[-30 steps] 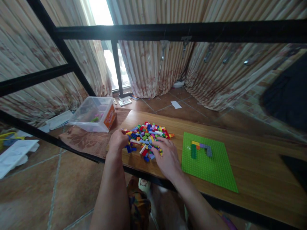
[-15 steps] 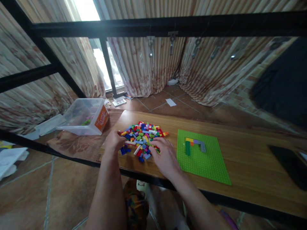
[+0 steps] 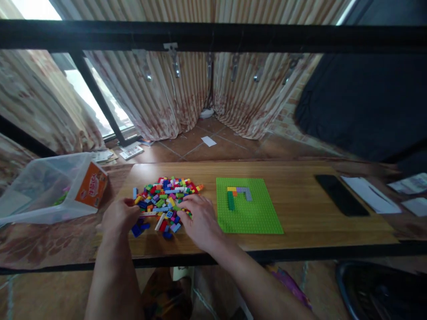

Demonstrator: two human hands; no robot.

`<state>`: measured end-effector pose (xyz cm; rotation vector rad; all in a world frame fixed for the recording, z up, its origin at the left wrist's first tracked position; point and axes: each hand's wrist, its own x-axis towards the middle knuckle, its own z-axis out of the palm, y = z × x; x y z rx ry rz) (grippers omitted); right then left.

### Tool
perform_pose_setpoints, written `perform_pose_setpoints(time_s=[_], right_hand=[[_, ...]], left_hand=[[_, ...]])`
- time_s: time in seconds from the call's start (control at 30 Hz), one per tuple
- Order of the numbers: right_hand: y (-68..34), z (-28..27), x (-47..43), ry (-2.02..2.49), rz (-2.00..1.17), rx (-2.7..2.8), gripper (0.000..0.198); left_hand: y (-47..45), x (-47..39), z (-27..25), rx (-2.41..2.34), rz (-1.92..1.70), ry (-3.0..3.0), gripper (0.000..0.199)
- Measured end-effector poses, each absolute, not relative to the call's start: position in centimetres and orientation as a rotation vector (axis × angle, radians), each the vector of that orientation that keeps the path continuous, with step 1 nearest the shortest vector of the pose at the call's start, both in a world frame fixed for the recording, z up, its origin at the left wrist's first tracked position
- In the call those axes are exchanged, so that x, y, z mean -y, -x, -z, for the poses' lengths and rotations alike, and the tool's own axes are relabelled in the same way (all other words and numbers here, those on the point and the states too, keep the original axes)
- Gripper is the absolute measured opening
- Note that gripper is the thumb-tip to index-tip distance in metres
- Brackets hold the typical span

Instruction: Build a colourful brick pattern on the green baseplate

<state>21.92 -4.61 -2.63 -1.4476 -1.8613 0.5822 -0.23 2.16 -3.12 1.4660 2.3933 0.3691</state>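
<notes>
A heap of small coloured toy bricks lies on the wooden tabletop. At its left edge my left hand is closed, its fingertips curled in against the bricks; whatever they hold, if anything, is hidden. Over the heap's right side rests my right hand, open, with thumb and fingers apart and touching bricks. To the right of that hand lies a green baseplate. Attached near its upper left is a bent row of bricks: yellow, orange and purple along the top, a dark green brick down one side, a grey brick down the other.
A clear plastic box with an orange label stands left of the heap. Further right on the wooden table lie a black phone-like slab and white paper. A dark metal bar crosses above, with clips hanging from it.
The view has swung to the right, so more of the table's right end shows. Both hands stay at the brick heap, and the bricks on the baseplate look the same.
</notes>
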Motion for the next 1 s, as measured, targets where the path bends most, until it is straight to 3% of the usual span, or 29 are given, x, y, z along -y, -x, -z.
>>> perform_pose_setpoints(time_s=[0.1,0.27,0.4,0.53,0.73,0.83,1.0], right_hand=[[-22.0,2.5,4.6,1.445,-0.57,1.857,0.013],[-22.3,2.4,4.6,1.434,-0.587,1.854,0.014],[-22.7,2.6,4.7,1.392,-0.596,1.841,0.016],[-23.1,2.6,4.6,1.335,-0.606,1.81,0.027],[-23.4,2.8,4.9,1.307,-0.646,1.746,0.048],[-23.9,3.1,4.6,1.291,-0.647,1.722,0.046],[-24.9,3.5,3.9,1.36,-0.588,1.659,0.04]], left_hand=[[-0.2,-2.0,2.0,-2.472,-0.253,-1.417,0.026],[-1.7,-0.9,0.3,-2.434,-0.685,-1.357,0.032],[-3.4,0.0,0.1,-1.791,-1.126,-1.174,0.039],[-5.2,0.6,-0.1,-1.343,-1.172,-0.985,0.045],[-8.5,1.4,-0.5,-1.132,-1.113,-0.886,0.028],[-10.7,1.6,-0.2,-1.098,-1.093,-0.92,0.022],[-13.6,1.2,1.7,-1.129,-1.153,-0.882,0.029]])
